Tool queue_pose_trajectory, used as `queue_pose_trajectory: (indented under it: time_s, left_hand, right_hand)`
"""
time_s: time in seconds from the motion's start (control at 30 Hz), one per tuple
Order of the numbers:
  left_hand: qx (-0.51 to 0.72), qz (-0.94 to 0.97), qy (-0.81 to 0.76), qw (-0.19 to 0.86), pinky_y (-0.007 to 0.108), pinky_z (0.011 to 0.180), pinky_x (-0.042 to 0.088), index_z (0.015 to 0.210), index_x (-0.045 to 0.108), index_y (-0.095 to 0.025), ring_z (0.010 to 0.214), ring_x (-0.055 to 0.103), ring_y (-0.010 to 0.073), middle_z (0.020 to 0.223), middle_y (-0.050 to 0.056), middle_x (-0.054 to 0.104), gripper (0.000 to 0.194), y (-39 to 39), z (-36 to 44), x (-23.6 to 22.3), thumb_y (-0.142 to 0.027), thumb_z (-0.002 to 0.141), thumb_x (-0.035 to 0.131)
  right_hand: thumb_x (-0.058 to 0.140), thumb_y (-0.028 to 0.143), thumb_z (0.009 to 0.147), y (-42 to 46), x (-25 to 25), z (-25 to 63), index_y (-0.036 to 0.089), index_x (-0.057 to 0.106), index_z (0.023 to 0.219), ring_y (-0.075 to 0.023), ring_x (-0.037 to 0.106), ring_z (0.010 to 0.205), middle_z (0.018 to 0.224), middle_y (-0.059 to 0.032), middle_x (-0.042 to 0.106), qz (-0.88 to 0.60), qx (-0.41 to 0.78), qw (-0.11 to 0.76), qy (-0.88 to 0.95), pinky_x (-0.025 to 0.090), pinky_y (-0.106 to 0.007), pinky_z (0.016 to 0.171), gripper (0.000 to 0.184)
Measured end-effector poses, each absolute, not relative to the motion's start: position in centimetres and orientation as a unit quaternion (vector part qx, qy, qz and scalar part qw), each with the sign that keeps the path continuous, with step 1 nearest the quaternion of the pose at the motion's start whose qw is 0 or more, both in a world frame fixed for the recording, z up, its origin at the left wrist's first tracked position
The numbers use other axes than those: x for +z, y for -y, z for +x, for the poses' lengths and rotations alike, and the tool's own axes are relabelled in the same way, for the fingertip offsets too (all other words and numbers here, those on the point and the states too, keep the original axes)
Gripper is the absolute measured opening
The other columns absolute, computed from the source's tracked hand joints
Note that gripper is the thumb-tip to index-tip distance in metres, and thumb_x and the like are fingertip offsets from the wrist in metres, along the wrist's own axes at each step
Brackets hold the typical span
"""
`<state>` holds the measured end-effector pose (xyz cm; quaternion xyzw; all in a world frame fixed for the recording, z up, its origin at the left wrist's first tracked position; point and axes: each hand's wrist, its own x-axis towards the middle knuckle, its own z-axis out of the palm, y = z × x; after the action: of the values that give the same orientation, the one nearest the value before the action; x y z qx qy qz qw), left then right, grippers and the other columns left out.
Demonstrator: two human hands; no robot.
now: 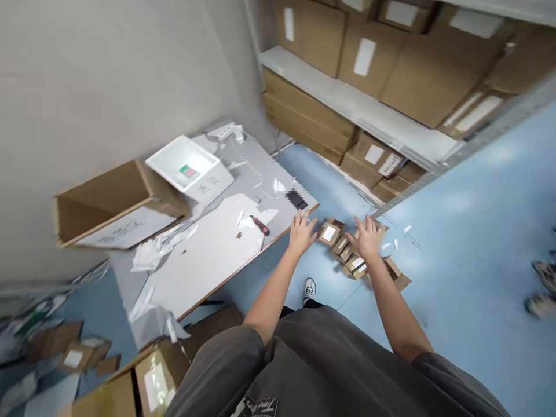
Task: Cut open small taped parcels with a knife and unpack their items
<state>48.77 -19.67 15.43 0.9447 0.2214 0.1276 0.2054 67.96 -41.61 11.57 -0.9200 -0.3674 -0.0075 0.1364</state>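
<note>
My left hand (301,233) is held out in the air near the table's right corner, fingers spread and nothing in it. Just beyond its fingertips a dark phone (297,200) lies on the table with a white cable running to it. My right hand (365,237) is also stretched out with fingers apart and empty. Beneath and around it in the view, several small open cardboard boxes (329,233) with white labels stand on the floor. Both hands appear to hover without touching anything. A red and black box cutter (260,225) rests on the tabletop left of my left hand.
The table (208,249) carries an open cardboard box (117,202), a white bin (191,168) with a green and pink item inside, and paper scraps (152,252). A metal shelf (347,98) with cartons stands at the back right. Larger boxes (150,376) sit at lower left.
</note>
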Motion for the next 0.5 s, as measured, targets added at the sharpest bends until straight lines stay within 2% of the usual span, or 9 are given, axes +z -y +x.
queue_pose_trajectory:
  time_s: [0.1,0.23,0.37,0.5]
  left_hand:
    - [0.144,0.923,-0.314,0.169,0.067,0.129,0.034,0.148,0.066,-0.026,0.166,0.025,0.0443,0.173,0.016,0.041,0.062,16.9,42.5,17.1,-0.022,0.089,0.082]
    - [0.142,0.871,-0.458,0.103,0.059,0.129,0.036,0.157,0.059,-0.024,0.166,0.025,0.0414,0.175,0.015,0.038,0.067,16.0,30.9,20.0,-0.029,0.093,0.078]
    - [0.136,0.778,-0.611,0.062,0.055,0.130,0.035,0.162,0.054,-0.026,0.166,0.025,0.0391,0.177,0.013,0.036,0.070,18.5,15.8,21.8,-0.032,0.095,0.075]
    - [0.139,0.649,-0.747,0.044,0.056,0.129,0.037,0.162,0.054,-0.024,0.165,0.028,0.0405,0.176,0.014,0.037,0.070,24.9,-0.8,22.0,-0.033,0.095,0.075]
  right_hand:
    - [0.069,0.051,0.096,34.8,13.7,66.1,0.021,0.050,0.163,-0.0462,0.037,0.154,0.174,-0.0244,0.033,-0.876,-0.023,0.157,0.456,0.044,-0.062,0.116,0.075]
    - [0.066,0.051,0.096,25.5,16.1,59.2,0.021,0.051,0.161,-0.0452,0.038,0.153,0.172,-0.0234,0.035,-0.782,-0.040,0.216,0.584,0.044,-0.066,0.116,0.073]
    - [0.066,0.049,0.095,17.6,17.4,46.4,0.021,0.054,0.159,-0.0450,0.038,0.153,0.173,-0.0224,0.034,-0.665,-0.017,0.250,0.704,0.044,-0.067,0.116,0.070]
    - [0.068,0.047,0.094,13.9,18.2,29.1,0.022,0.054,0.158,-0.0447,0.037,0.154,0.174,-0.0221,0.032,-0.531,0.023,0.245,0.811,0.044,-0.066,0.115,0.070]
